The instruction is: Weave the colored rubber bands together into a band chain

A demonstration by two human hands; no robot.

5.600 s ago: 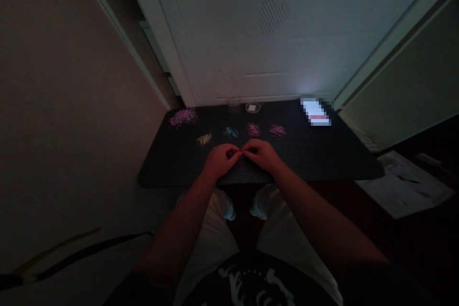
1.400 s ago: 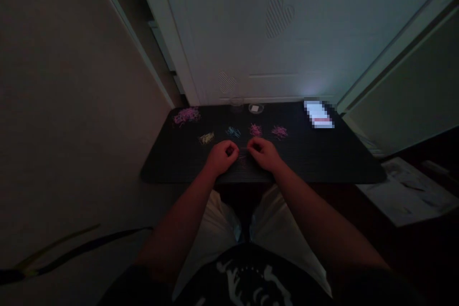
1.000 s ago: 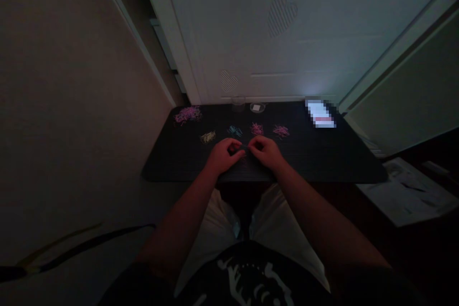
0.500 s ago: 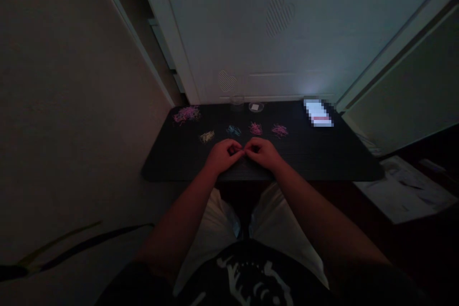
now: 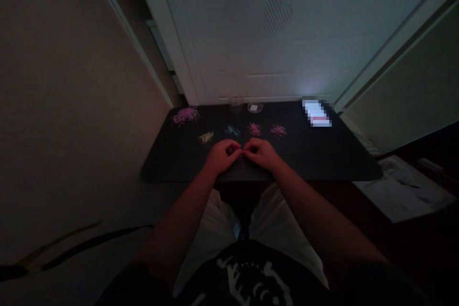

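Over the front part of the dark table [image 5: 315, 162], my left hand [image 5: 222, 155] and my right hand [image 5: 261, 153] meet, fingertips pinched close together. Whatever lies between the fingers is too small and dim to name. Just beyond them is a row of small heaps of thin short strips: a pale yellow heap [image 5: 206, 137], a blue heap [image 5: 233, 131], a pink heap [image 5: 254, 128] and a purplish-pink heap [image 5: 278, 130]. A larger mixed-colour heap [image 5: 185, 115] lies at the far left corner.
A clear round container [image 5: 235, 103] and a clear lid-like disc with a white label [image 5: 255, 108] stand at the back edge. A lit, blurred screen [image 5: 317, 113] lies back right. Behind rises a white panel [image 5: 229, 19] with striped hearts. Papers [image 5: 405, 186] lie lower right.
The view has shifted very slightly. My hands stay together in the same place, fingertips still touching or nearly so; the heaps look unchanged.
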